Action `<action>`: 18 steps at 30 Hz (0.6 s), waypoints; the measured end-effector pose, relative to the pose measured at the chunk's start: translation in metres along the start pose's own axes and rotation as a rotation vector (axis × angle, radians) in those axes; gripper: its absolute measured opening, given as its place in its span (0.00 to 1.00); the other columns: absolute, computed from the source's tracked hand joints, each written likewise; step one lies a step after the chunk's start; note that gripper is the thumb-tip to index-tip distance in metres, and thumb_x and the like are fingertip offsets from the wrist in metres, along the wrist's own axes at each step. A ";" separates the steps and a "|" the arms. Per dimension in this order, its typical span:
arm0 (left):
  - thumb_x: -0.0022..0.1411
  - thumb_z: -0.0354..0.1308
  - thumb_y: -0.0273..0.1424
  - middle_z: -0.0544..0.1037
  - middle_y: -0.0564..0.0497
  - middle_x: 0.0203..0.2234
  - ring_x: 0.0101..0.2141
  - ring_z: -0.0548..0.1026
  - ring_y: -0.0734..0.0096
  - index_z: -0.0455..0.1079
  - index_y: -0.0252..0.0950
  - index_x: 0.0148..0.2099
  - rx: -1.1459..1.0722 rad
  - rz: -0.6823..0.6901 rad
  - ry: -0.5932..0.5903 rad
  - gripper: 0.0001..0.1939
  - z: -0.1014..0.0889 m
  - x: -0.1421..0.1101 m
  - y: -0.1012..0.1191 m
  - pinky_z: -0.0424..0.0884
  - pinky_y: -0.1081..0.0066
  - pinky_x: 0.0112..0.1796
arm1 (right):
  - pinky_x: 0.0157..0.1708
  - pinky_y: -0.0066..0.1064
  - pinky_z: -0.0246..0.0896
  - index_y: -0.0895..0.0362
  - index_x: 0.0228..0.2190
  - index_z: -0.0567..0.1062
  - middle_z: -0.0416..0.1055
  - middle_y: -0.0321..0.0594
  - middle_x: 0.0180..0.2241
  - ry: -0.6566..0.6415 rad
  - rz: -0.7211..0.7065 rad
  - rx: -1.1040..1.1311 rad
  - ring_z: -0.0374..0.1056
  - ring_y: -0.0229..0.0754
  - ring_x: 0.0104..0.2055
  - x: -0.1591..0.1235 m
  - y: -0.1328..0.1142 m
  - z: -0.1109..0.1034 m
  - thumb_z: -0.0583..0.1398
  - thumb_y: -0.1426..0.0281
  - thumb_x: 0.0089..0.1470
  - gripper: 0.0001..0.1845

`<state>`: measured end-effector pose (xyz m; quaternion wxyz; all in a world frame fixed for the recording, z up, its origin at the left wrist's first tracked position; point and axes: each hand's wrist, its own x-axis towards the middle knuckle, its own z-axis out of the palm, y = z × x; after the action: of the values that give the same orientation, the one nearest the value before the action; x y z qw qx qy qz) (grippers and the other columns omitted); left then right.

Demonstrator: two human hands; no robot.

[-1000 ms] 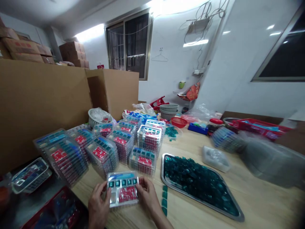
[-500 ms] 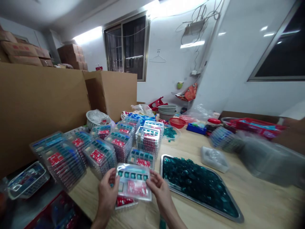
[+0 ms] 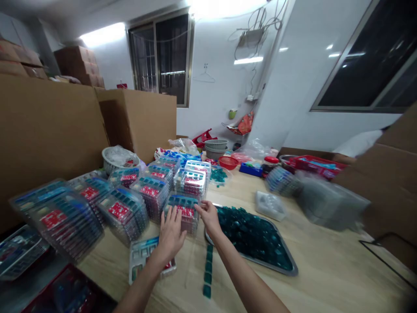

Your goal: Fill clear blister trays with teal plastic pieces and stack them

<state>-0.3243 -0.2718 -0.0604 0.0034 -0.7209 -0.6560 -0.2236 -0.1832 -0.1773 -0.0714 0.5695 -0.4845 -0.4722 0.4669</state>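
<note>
We log the front stack of clear trays [image 3: 184, 201] on the surface [image 3: 182, 293], left of the metal tray [image 3: 291, 272]. Its teal row runs left to right on the far side, red block nearer us. Left hand [image 3: 172, 232] spread wide at its near-left corner; right hand [image 3: 209, 216] narrow at its right edge. Grip there, and long axis, unclear.

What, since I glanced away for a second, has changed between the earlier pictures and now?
The left hand and right hand have carried the lifted pack forward onto the front stack; whether their grip has fully released is unclear. The lower pack is no longer beneath it. The row of teal pieces and the metal tray stayed put.
</note>
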 end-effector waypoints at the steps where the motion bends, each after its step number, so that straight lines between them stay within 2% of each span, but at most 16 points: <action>1: 0.53 0.54 0.27 0.55 0.36 0.62 0.62 0.49 0.47 0.54 0.28 0.62 0.029 0.004 -0.025 0.34 -0.001 -0.001 0.002 0.48 0.44 0.58 | 0.31 0.34 0.63 0.58 0.32 0.70 0.72 0.39 0.27 0.006 -0.021 -0.045 0.68 0.44 0.30 -0.002 0.002 -0.004 0.66 0.57 0.34 0.25; 3: 0.54 0.54 0.28 0.52 0.35 0.63 0.63 0.47 0.46 0.50 0.28 0.63 0.048 0.031 0.006 0.35 0.001 -0.009 0.007 0.48 0.44 0.58 | 0.38 0.35 0.62 0.58 0.34 0.71 0.72 0.43 0.34 0.016 -0.062 -0.129 0.67 0.46 0.37 -0.009 0.005 -0.016 0.64 0.56 0.38 0.23; 5: 0.55 0.54 0.30 0.50 0.35 0.63 0.63 0.45 0.47 0.47 0.29 0.64 0.021 0.124 0.061 0.37 0.012 -0.029 0.014 0.51 0.45 0.58 | 0.39 0.35 0.61 0.58 0.35 0.72 0.72 0.43 0.36 -0.017 -0.091 -0.196 0.67 0.46 0.38 -0.022 0.005 -0.032 0.61 0.56 0.43 0.21; 7: 0.56 0.55 0.34 0.53 0.36 0.62 0.62 0.49 0.47 0.46 0.31 0.65 -0.031 0.314 0.045 0.38 0.032 -0.061 0.023 0.57 0.48 0.56 | 0.36 0.33 0.62 0.58 0.32 0.73 0.73 0.41 0.30 -0.113 -0.103 -0.252 0.67 0.45 0.34 -0.039 0.006 -0.046 0.59 0.56 0.46 0.18; 9: 0.55 0.56 0.42 0.64 0.34 0.57 0.57 0.61 0.45 0.51 0.29 0.63 -0.034 0.549 0.008 0.38 0.059 -0.096 0.030 0.65 0.51 0.51 | 0.31 0.33 0.61 0.58 0.26 0.75 0.73 0.39 0.25 -0.225 -0.101 -0.296 0.67 0.44 0.29 -0.058 0.008 -0.059 0.59 0.58 0.46 0.15; 11: 0.59 0.54 0.37 0.74 0.38 0.49 0.48 0.72 0.52 0.61 0.33 0.56 0.049 0.678 0.076 0.25 0.083 -0.126 0.031 0.71 0.59 0.45 | 0.33 0.35 0.62 0.57 0.25 0.76 0.74 0.40 0.26 -0.293 -0.123 -0.358 0.69 0.47 0.31 -0.077 0.013 -0.069 0.60 0.61 0.45 0.12; 13: 0.61 0.52 0.32 0.75 0.43 0.48 0.45 0.75 0.60 0.66 0.36 0.51 0.125 0.710 0.163 0.16 0.096 -0.148 0.025 0.72 0.66 0.44 | 0.39 0.39 0.61 0.55 0.28 0.77 0.76 0.43 0.31 -0.348 -0.170 -0.472 0.69 0.51 0.37 -0.093 0.020 -0.078 0.59 0.64 0.46 0.09; 15: 0.62 0.52 0.30 0.78 0.47 0.45 0.42 0.76 0.66 0.68 0.39 0.47 0.140 0.717 0.257 0.12 0.095 -0.163 0.013 0.71 0.69 0.45 | 0.44 0.41 0.60 0.53 0.33 0.78 0.76 0.44 0.36 -0.419 -0.210 -0.592 0.69 0.52 0.41 -0.109 0.028 -0.087 0.57 0.67 0.48 0.11; 18: 0.62 0.51 0.30 0.80 0.52 0.36 0.35 0.76 0.71 0.70 0.42 0.44 0.141 0.694 0.348 0.10 0.073 -0.181 -0.008 0.70 0.72 0.44 | 0.46 0.42 0.61 0.52 0.39 0.77 0.75 0.44 0.41 -0.556 -0.229 -0.606 0.69 0.51 0.44 -0.133 0.034 -0.100 0.56 0.70 0.50 0.15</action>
<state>-0.3159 -0.4195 -0.1878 0.2394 -0.8491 -0.3766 -0.2825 -0.1020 -0.3167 -0.1255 0.3007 -0.4302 -0.7743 0.3536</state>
